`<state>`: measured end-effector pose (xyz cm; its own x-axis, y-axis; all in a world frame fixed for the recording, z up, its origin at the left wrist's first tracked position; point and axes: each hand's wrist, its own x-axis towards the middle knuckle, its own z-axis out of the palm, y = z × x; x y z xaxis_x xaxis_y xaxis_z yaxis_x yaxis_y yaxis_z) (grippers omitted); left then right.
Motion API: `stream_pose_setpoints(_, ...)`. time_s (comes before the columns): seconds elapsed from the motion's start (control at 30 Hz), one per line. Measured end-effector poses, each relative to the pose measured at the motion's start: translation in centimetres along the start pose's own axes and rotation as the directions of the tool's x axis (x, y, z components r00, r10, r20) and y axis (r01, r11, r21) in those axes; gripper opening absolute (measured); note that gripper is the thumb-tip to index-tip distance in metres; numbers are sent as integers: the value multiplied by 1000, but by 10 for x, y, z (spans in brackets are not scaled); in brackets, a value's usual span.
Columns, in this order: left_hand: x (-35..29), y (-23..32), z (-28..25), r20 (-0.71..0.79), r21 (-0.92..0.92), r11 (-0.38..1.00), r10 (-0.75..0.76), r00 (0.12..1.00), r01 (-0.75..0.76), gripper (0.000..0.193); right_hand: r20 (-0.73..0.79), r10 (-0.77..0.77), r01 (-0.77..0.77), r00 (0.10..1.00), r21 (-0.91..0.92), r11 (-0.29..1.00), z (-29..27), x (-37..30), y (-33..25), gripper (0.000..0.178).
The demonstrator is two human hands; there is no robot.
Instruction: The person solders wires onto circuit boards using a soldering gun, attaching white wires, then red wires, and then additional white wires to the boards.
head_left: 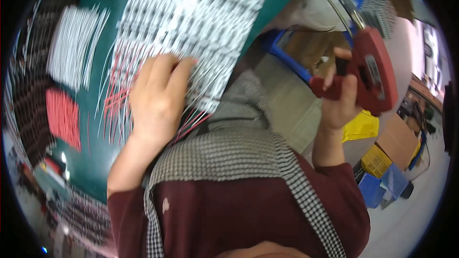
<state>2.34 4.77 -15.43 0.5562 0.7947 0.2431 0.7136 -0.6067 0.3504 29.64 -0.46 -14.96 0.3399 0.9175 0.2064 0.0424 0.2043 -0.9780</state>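
Note:
My left hand [160, 95] rests palm down on a grid of pale, grey-white parts [210, 24], its fingers bent and a little apart. Thin red wires and white wires [117, 110] stick out from under and around it; its thumb and palm are hidden. Off to the right, my right hand [340, 91] is raised and wrapped round the handle of a red pistol-grip tool [375, 74]. A metal rod [356, 19] runs up from that tool toward the top edge.
On the green table [91, 162] at left lie a bundle of white wires [74, 45] and a bundle of red wires [63, 119]. A blue-rimmed box [291, 62] stands beyond the table's right edge. Cardboard boxes [399, 136], a yellow bag [361, 126] and blue bins [372, 188] sit at right.

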Motion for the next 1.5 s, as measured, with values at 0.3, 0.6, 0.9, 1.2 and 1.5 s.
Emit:
stream_pose_setpoints(0.3, -7, 2, 19, -82, -1, 993, 115, 990, -116, 23, 263, 528, -550, 807, 10, 835, -11, -88, -10, 75)
stream_pose_setpoints(0.6, -6, -1, 25, -124, -12, 990, 134, 983, -137, 22, 248, 530, -540, 811, -33, 841, -1, -88, -7, 74)
stream_pose_setpoints(0.9, -3, 2, 24, -88, -9, 992, 126, 988, -127, 21, 353, 535, -444, 767, -310, 841, -24, -94, 3, 65)
stream_pose_setpoints(1.2, -2, 5, 22, -58, 25, 993, 118, 991, -117, 20, 395, 450, -208, 801, -521, 828, -40, -105, 12, 62)
stream_pose_setpoints(1.5, -2, 8, 22, -21, 71, 993, 101, 995, -99, 19, 168, 499, -516, 850, 81, 852, 2, -84, -13, 68)
